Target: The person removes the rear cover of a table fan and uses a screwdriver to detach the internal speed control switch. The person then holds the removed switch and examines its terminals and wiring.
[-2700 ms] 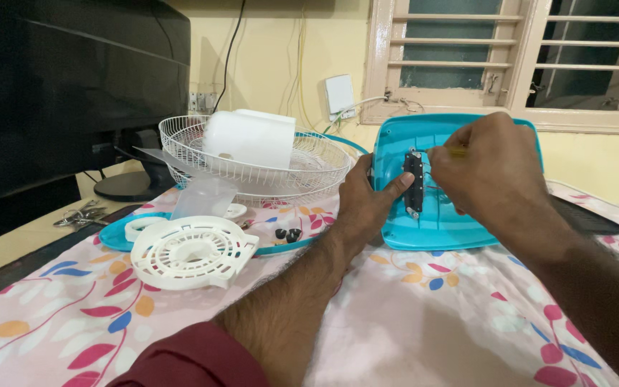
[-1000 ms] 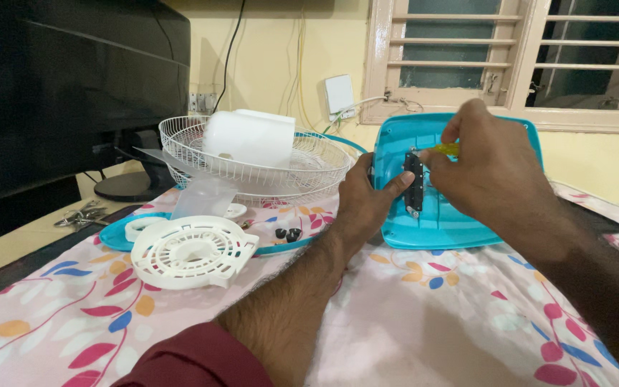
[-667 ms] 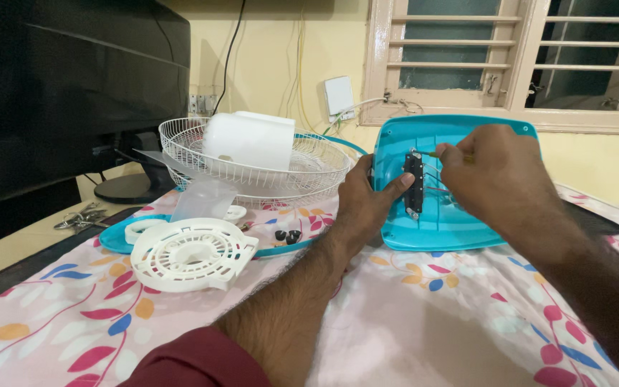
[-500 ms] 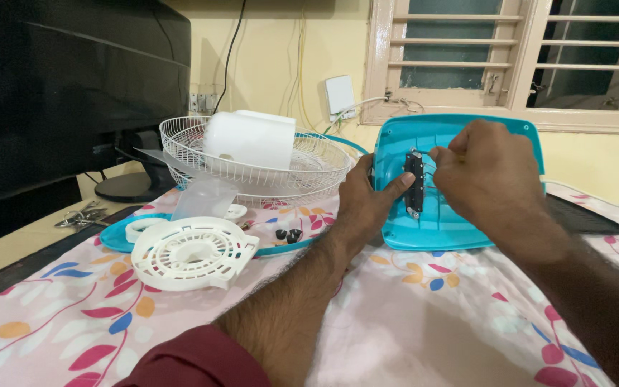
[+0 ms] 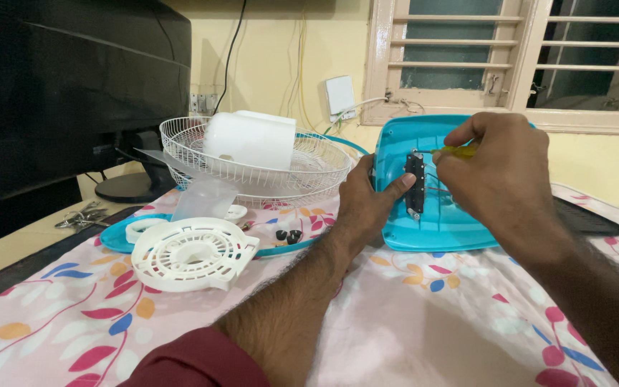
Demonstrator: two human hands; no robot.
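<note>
1. Head camera looked down on a worktop (image 5: 410,337) covered with a pink cloth printed with flowers.
2. Propped on its edge near the window stood a turquoise plastic base (image 5: 438,222), its hollow inner side facing the person.
3. A narrow black switch block (image 5: 415,185) sat upright against the inside of that base, with thin wires running off to its right.
4. The left hand (image 5: 364,201) was closed on the base's left rim, thumb stretched across to press against the black block.
5. The right hand (image 5: 499,179) was clenched around a yellow-handled screwdriver (image 5: 456,151), whose tip met the top of the black block.
6. Only a short piece of the yellow handle showed between thumb and forefinger; the rest was hidden in the fist.
7. Left of the base lay a white wire fan guard (image 5: 302,172), flat, with a white motor housing (image 5: 249,139) resting in it.
8. Nearer the person a white slotted round cover (image 5: 191,252) lay on the cloth, just in front of a turquoise ring (image 5: 112,239).
9. A few small black knobs (image 5: 287,234) sat between that cover and the left wrist.
10. A dark monitor (image 5: 73,86) stood at the far left, with a bunch of metal keys (image 5: 79,213) by its foot.
</note>
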